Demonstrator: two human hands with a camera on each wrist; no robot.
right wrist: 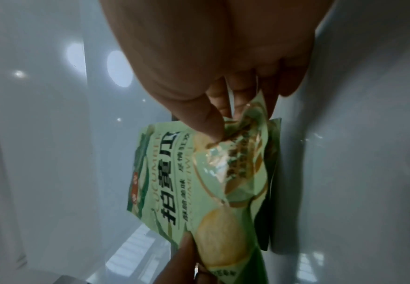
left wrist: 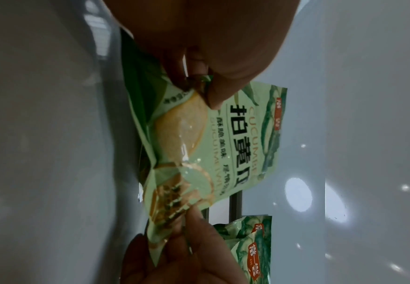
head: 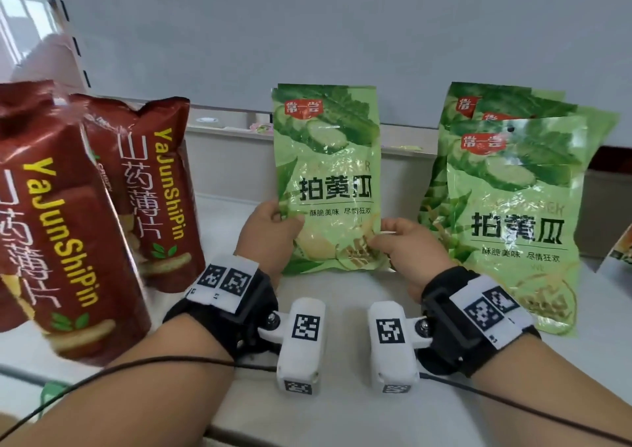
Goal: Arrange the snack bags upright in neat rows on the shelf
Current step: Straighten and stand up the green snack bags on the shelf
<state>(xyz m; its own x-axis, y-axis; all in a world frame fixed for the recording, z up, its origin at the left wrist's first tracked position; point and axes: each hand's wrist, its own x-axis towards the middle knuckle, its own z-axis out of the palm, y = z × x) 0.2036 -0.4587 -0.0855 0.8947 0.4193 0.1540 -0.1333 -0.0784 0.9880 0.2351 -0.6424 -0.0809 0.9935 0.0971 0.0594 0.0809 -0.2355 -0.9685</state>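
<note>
The left hand (head: 270, 231) pinches the lower left edge of a green cucumber bag (head: 328, 173), thumb on the printed front and the other fingers hidden behind the film. The right hand (head: 407, 245) pinches the bag's lower right corner the same way; in the right wrist view its thumb (right wrist: 206, 119) presses the crinkled corner while the fingers behind are only partly seen. The bag stands upright on the white shelf (head: 342, 293), its bottom edge at or just above the surface; the hands cover the contact, so I cannot tell which. A second green edge peeks out along the bag's top left, and whether that is another bag behind it is hard to say.

To the right, a stack of green bags (head: 513, 207) stands upright, near the right hand; at least three overlap, the back ones mostly covered. To the left, two brown snack bags (head: 102, 207) lean rightward, the nearer one cut off by the frame edge. At the far right edge, a sliver of another package (head: 620, 251) is too cropped to identify. Both wrist views are dim, the shelf wall showing only glare spots.
</note>
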